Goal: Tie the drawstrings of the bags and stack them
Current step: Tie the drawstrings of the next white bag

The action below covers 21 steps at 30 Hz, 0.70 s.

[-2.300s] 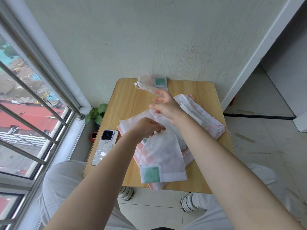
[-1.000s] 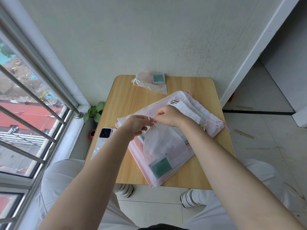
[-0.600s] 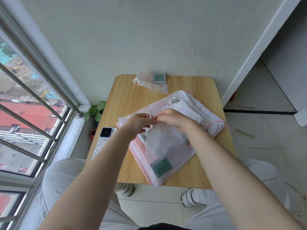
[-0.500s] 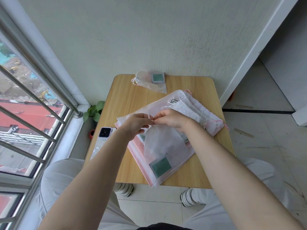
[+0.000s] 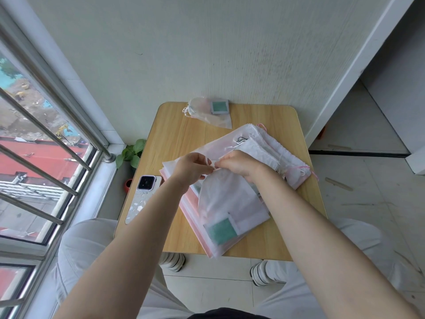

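Observation:
A sheer white drawstring bag (image 5: 227,203) with a green patch near its bottom lies on a pile of white and pink bags (image 5: 271,155) in the middle of the wooden table (image 5: 170,139). Its gathered mouth sits between my hands. My left hand (image 5: 192,168) pinches the thin white drawstring (image 5: 208,161) at the mouth, and my right hand (image 5: 239,163) pinches the cord from the other side, fingertips almost meeting. One tied bag (image 5: 208,111) with a green patch lies at the table's far edge by the wall.
A phone (image 5: 140,198) in a pale case lies at the table's left edge. A small potted plant (image 5: 131,153) stands on the floor by the barred window. The wall runs along the table's far side. My knees are under the near edge.
The bag was held up with my right hand pulling the cord away; it has come down onto the pile, turned slightly, and both hands have closed in together at its mouth.

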Motion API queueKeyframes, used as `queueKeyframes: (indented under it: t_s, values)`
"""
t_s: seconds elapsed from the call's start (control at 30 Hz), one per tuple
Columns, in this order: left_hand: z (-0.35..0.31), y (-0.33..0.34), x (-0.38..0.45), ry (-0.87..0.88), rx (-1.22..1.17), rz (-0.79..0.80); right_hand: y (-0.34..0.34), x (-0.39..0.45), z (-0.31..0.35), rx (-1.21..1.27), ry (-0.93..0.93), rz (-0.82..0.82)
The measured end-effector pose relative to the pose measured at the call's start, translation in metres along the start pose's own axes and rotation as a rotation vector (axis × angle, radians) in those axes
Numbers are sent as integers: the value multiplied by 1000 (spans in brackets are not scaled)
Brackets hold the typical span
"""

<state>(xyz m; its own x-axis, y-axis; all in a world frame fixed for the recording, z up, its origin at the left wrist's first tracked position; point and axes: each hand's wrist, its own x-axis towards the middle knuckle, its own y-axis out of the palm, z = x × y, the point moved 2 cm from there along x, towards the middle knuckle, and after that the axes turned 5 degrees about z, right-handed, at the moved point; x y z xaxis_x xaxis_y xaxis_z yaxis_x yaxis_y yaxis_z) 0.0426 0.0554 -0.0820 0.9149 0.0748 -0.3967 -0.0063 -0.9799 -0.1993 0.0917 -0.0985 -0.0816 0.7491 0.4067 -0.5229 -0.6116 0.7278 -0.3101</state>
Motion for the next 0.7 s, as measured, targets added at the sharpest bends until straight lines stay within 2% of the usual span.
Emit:
queueKeyframes:
  t_s: [0.13,0.27,0.5,0.7]
  values:
    - [2,6,0,129,127,-128,1,-2,0,88,44,-5]
    - [3,11,-3,233,229,-149,1,-8,-2,184,67,43]
    - [3,11,-3,228,223,-148,-3,-12,-6,290,76,111]
    - [1,8,1,212,239,-116,-3,-11,-6,224,66,122]
